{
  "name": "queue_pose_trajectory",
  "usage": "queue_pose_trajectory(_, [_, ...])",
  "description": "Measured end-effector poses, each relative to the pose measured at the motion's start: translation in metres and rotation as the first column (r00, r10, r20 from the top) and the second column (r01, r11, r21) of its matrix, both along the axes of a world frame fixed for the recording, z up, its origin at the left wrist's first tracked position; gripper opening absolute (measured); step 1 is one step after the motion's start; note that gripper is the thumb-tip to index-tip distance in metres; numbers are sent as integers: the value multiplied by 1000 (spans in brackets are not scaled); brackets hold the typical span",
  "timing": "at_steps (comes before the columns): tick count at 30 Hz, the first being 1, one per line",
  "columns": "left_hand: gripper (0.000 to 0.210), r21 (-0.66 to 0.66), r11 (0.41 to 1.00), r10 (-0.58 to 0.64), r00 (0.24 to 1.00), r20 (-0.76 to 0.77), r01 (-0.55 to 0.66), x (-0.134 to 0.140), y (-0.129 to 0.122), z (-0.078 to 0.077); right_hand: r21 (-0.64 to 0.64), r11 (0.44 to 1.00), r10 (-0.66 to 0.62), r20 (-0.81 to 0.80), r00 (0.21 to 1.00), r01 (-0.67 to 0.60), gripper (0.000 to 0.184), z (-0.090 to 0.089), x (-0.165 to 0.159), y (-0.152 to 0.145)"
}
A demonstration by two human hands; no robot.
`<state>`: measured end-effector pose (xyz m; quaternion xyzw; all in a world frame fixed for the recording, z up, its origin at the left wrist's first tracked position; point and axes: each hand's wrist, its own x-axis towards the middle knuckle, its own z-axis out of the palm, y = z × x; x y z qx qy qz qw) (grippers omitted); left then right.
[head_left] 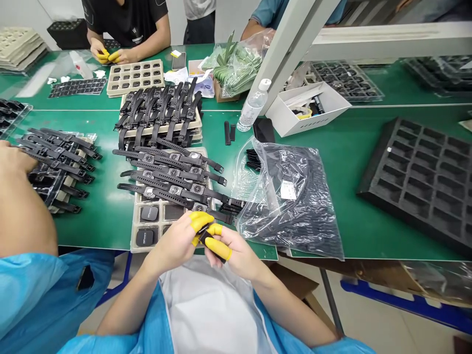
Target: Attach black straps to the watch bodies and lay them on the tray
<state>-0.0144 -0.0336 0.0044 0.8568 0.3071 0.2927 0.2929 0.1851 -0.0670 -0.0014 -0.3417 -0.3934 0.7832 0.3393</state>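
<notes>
Yellow finger cots cover several fingertips on both of my hands. My left hand pinches a small dark watch case, mostly hidden by the fingers. Against it, my right hand grips a black watch strap between thumb and fingers. The two parts meet between my fingertips; whether they are joined I cannot tell. Just beyond my hands lies a beige tray with rows of strapped black smartwatches across it. In its near compartments sit square black watch cases without straps.
Right of the tray lies a clear bag of black straps. A water bottle, a white box and a black foam tray stand farther off. At left, a co-worker's arm reaches over more watches. Another person works opposite.
</notes>
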Motion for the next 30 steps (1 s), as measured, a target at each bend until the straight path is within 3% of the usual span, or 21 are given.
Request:
queue_pose_trajectory(9, [53, 94, 991, 98, 995, 8, -98, 4, -6, -6, -123, 983, -149, -77, 986, 139, 38, -4, -6, -2])
queue_pose_trajectory(14, [53, -1, 1000, -5, 999, 38, 5, 1, -6, 2, -212, 963, -194, -107, 975, 169, 37, -4, -7, -3])
queue_pose_trajectory(19, [50, 84, 996, 17, 998, -67, -11, -2, -4, 7, -193, 968, -179, -83, 980, 160, 37, -2, -6, -2])
queue_pose_trajectory(25, [46, -37, 998, -49, 999, -1, 49, -5, -2, 7, -123, 985, -128, -56, 990, 121, 41, -3, -6, -3])
queue_pose_trajectory(30, [50, -16, 999, -53, 998, -32, 52, -7, -4, 11, -93, 989, -115, -27, 993, 112, 41, -2, -5, -4])
